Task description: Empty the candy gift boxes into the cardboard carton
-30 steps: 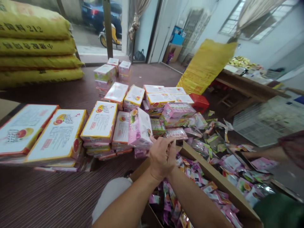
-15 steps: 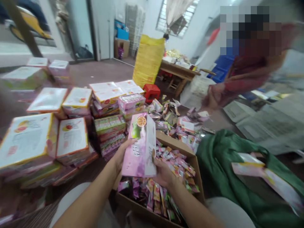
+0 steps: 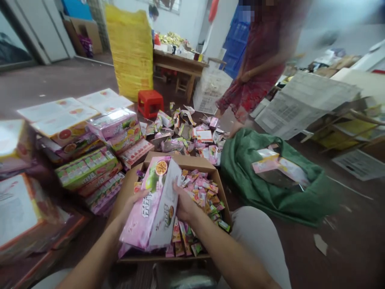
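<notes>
A pink and white printed snack box [image 3: 144, 216] is held between my two hands, tilted over a large cardboard carton [image 3: 222, 200]. My left hand [image 3: 132, 204] grips its left side, thumb lying on the pink face. On the opposite side, my right hand [image 3: 185, 204] holds the white face's edge; part of its fingers is hidden behind the box. Below, many small wrapped sachets [image 3: 204, 188] in pink, orange and green fill the carton. The ends of the box that would show its contents are not visible.
Stacked snack boxes [image 3: 87, 168] stand on the left. Torn packaging [image 3: 186, 132] lies beyond the carton. A green sack [image 3: 249, 172] with flattened boxes sits at right. Farther back are a red stool [image 3: 150, 102], a yellow wrapped stack [image 3: 130, 52], a white crate [image 3: 210, 90] and a standing person [image 3: 255, 76].
My view has swung to the right. The snack box has come lower and nearer to me over the carton, still in both hands, and has turned to show more of its white side.
</notes>
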{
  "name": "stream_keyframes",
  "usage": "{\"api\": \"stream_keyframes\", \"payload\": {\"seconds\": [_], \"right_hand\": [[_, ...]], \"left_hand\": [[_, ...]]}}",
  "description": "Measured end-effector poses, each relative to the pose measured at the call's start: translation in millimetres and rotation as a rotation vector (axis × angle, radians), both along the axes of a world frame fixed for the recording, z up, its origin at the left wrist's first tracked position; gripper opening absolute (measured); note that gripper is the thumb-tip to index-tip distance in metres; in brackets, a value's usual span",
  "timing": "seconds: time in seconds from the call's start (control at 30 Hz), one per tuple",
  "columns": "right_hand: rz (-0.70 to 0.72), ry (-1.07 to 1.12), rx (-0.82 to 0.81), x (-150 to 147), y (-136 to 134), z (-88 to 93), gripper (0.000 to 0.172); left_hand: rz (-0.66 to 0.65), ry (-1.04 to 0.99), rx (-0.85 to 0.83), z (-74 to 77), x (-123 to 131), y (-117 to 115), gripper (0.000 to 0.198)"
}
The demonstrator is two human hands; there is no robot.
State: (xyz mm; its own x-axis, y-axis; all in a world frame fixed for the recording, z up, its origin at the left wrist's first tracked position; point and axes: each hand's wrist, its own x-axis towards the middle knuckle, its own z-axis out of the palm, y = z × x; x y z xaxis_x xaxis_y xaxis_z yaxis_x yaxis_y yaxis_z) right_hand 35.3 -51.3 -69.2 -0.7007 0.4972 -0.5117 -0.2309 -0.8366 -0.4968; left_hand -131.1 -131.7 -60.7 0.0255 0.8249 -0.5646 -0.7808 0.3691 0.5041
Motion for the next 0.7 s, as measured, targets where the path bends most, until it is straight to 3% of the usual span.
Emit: {"api": "stream_keyframes", "payload": {"seconds": [0.23,0.43,0.7], "right_hand": [[-0.077,0.004,-0.041,5.3,5.3,-13.3,0.045],[-0.015,0.11,-0.021,9.9,5.4,-19.7,0.049],[-0.112,-0.079,0.015,14.9,10.8,-18.9,0.036]], "left_hand": [[0.056,0.023,-0.117,4.8,10.5,3.0,0.061],[0.076,0.14,-0.095,11.3,12.2,13.6,0.055],[0.102,0.041,-0.105,16.2,19.0,11.2,0.037]]}}
